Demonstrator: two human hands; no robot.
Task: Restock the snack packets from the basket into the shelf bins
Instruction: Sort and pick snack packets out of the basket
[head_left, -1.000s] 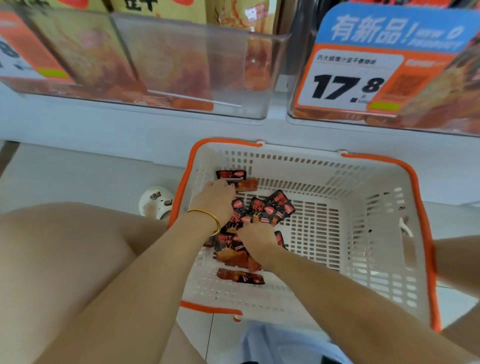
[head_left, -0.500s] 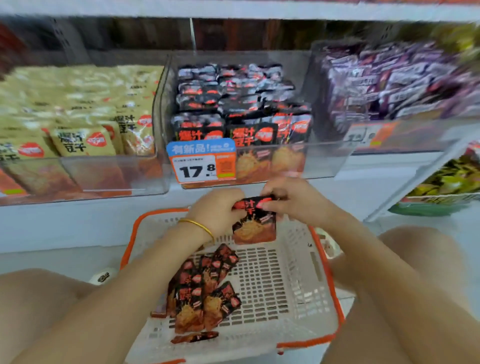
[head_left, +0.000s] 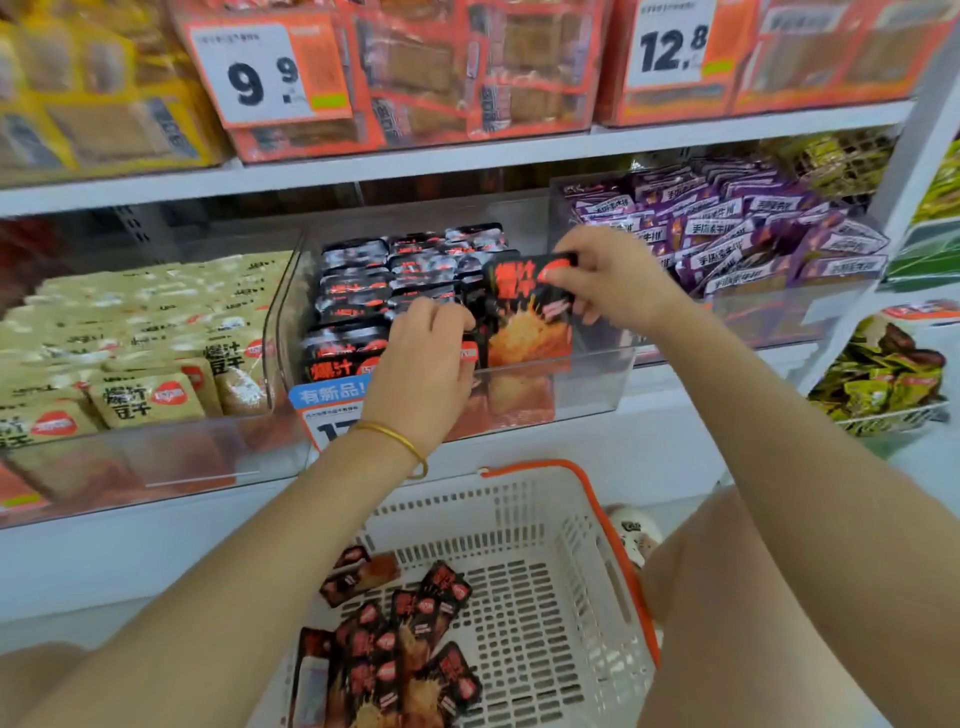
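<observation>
While upright — packet (head_left: 530, 319) in bin (head_left: 595, 382)

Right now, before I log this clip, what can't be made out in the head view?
Head view only:
- Price tag on the middle bin: left hand and wrist cover all but its first digit.
- Left hand's grip: fingertips hidden behind its knuckles; whether it holds anything, unclear.
- Nearest packets in the basket: cut off by the bottom edge.
- Top-shelf packs: blurred, print unreadable.
- Rows behind the black packet that the right hand pinches: hidden.
</observation>
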